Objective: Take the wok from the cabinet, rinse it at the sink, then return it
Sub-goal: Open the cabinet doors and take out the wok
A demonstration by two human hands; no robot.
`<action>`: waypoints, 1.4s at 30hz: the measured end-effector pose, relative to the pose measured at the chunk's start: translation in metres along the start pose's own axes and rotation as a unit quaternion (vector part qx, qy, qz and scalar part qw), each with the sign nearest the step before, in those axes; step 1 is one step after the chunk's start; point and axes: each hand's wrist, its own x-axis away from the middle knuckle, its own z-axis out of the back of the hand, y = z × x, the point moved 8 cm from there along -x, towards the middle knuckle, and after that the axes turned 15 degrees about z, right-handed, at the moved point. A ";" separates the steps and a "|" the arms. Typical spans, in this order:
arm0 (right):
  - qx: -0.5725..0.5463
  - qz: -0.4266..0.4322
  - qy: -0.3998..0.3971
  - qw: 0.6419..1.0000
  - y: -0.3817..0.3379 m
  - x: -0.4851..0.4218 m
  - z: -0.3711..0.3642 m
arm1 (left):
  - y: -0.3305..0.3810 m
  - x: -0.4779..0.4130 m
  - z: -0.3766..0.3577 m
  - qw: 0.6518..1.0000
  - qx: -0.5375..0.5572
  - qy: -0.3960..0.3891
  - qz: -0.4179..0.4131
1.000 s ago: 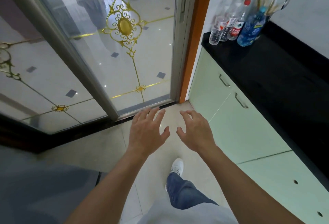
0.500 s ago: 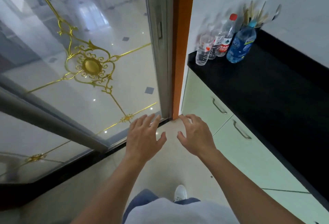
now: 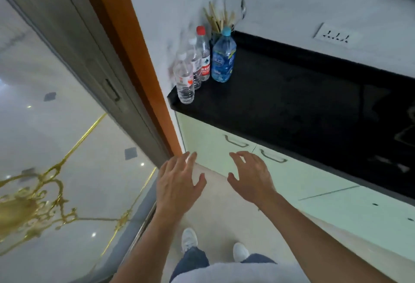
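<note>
Turned since a second ago: glass door [image 3: 67,147] now off to the left, cabinet [image 3: 208,150] nearer, its doors closed. Empty, fingers spread wide: left hand [image 3: 179,183], right hand [image 3: 249,177], just short of handles [image 3: 237,143]. The wok: unseen, presumably inside. Fetching not yet begun.

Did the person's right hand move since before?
Yes. The right hand has moved toward the cabinet: earlier it was over the floor, now it sits just below the cabinet handles.
</note>
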 end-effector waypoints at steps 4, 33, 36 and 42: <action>0.000 -0.111 0.040 0.993 0.028 0.007 0.007 | 0.009 -0.043 -0.012 0.996 0.003 -0.036 -0.086; 0.078 -0.166 0.146 0.972 0.192 -0.011 -0.143 | 0.135 -0.134 -0.250 0.926 -0.079 -0.016 -0.368; 0.083 -0.165 0.170 0.968 0.197 -0.013 -0.151 | 0.141 -0.133 -0.257 0.923 -0.080 -0.003 -0.376; 0.071 -0.119 0.241 0.961 0.190 0.003 -0.155 | 0.141 -0.121 -0.252 0.937 -0.003 -0.024 -0.349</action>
